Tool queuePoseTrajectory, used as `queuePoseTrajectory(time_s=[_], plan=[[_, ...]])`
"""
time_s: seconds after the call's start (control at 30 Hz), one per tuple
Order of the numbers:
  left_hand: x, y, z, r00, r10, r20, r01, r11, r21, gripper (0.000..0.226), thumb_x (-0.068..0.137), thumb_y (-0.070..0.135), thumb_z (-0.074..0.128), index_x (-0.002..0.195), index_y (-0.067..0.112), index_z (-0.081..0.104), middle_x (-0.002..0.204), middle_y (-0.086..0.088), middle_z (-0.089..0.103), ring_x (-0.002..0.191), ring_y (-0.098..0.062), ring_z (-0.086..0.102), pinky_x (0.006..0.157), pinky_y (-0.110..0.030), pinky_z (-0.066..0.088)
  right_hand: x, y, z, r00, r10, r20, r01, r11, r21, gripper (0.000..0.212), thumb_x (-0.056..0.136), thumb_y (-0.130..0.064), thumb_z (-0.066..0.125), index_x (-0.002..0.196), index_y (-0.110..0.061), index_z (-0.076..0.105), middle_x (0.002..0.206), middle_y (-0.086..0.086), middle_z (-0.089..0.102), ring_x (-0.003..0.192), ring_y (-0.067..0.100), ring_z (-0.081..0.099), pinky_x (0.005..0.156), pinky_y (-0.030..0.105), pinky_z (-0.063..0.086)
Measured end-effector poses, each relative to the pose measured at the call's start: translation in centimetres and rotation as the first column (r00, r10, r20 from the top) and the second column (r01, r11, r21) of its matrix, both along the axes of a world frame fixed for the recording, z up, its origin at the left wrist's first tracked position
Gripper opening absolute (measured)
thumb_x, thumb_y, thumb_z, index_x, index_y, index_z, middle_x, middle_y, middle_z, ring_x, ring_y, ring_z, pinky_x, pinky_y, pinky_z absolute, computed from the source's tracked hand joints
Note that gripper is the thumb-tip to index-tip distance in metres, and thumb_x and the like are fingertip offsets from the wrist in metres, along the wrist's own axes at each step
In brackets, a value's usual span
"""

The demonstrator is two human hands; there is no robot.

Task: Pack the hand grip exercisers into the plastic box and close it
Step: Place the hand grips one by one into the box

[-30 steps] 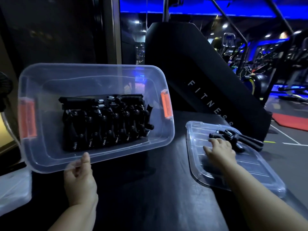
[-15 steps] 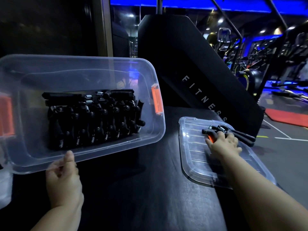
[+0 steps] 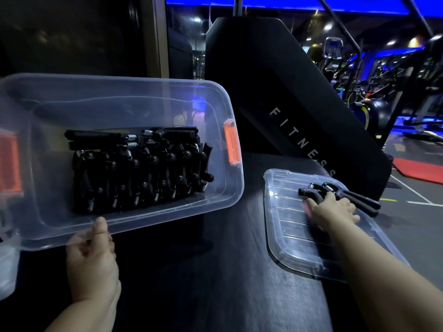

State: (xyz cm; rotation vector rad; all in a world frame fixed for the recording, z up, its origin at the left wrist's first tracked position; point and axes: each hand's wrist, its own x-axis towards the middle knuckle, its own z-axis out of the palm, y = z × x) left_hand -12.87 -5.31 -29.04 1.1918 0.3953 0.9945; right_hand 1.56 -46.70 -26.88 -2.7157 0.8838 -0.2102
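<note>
Beside the FITNESS pad [image 3: 299, 104], left fingers [image 3: 100, 230] tight on box rim [image 3: 155, 218], right fingers [image 3: 332, 200] around exerciser [image 3: 359, 202] atop lid [image 3: 299, 236].

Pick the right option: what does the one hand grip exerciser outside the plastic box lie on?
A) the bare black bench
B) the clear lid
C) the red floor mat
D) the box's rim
B: the loose exerciser lies on the clear lid, where the right hand touches it.
</note>
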Motion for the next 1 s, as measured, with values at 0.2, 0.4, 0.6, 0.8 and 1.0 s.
queuePoseTrajectory(time_s=[0.2, 0.4, 0.6, 0.8, 1.0], plan=[[0.0, 0.1, -0.1, 1.000, -0.014, 0.000, 0.014, 1.000, 0.008, 0.027, 0.095, 0.040, 0.052, 0.074, 0.025, 0.044, 0.047, 0.016, 0.050, 0.044, 0.001, 0.043, 0.041, -0.010, 0.032, -0.9, 1.2, 0.1, 0.999, 0.054, 0.000, -0.054, 0.998, -0.019, 0.070, 0.087, -0.065, 0.043, 0.138, -0.018, 0.037, 0.141, 0.019, 0.036, 0.133, 0.035, 0.030, 0.102, 0.048, 0.031], [-0.4, -0.1, 0.0, 1.000, -0.028, -0.013, 0.028, 1.000, -0.004, 0.026, 0.094, 0.040, 0.053, 0.074, 0.025, 0.045, 0.058, 0.012, 0.048, 0.045, 0.002, 0.043, 0.044, -0.009, 0.034, -2.3, 2.9, 0.5, 0.993, 0.118, -0.011, -0.118, 0.993, -0.015, 0.069, 0.089, -0.063, 0.042, 0.143, -0.021, 0.033, 0.142, 0.015, 0.035, 0.135, 0.033, 0.030, 0.103, 0.048, 0.030], [-0.5, -0.2, 0.2, 0.999, -0.026, -0.025, 0.026, 1.000, -0.003, 0.025, 0.093, 0.041, 0.054, 0.075, 0.026, 0.045, 0.056, 0.013, 0.049, 0.047, 0.001, 0.044, 0.048, -0.011, 0.036, -4.4, 5.0, 0.4, 0.975, 0.222, -0.019, -0.222, 0.974, -0.045, 0.073, 0.088, -0.065, 0.040, 0.147, -0.023, 0.029, 0.146, 0.016, 0.033, 0.138, 0.032, 0.026, 0.109, 0.050, 0.023], [-0.7, -0.6, 0.3, 0.998, 0.000, -0.067, -0.004, 0.998, -0.063, 0.018, 0.091, 0.042, 0.057, 0.081, 0.034, 0.045, 0.073, 0.007, 0.050, 0.062, -0.005, 0.045, 0.061, -0.021, 0.037, -6.5, 7.4, 0.6, 0.956, 0.293, -0.005, -0.292, 0.955, -0.058, 0.058, 0.091, -0.060, 0.039, 0.136, -0.024, 0.041, 0.135, 0.014, 0.041, 0.130, 0.031, 0.035, 0.105, 0.046, 0.027], [-0.6, -0.2, 0.1, 0.998, -0.023, -0.065, 0.020, 0.998, -0.056, 0.018, 0.091, 0.042, 0.057, 0.081, 0.032, 0.047, 0.071, 0.005, 0.048, 0.060, -0.008, 0.043, 0.061, -0.024, 0.037, -8.0, 9.3, 0.4, 0.931, 0.361, -0.052, -0.364, 0.929, -0.074, 0.054, 0.091, -0.060, 0.039, 0.133, -0.027, 0.047, 0.133, 0.011, 0.045, 0.129, 0.030, 0.039, 0.103, 0.044, 0.031]])
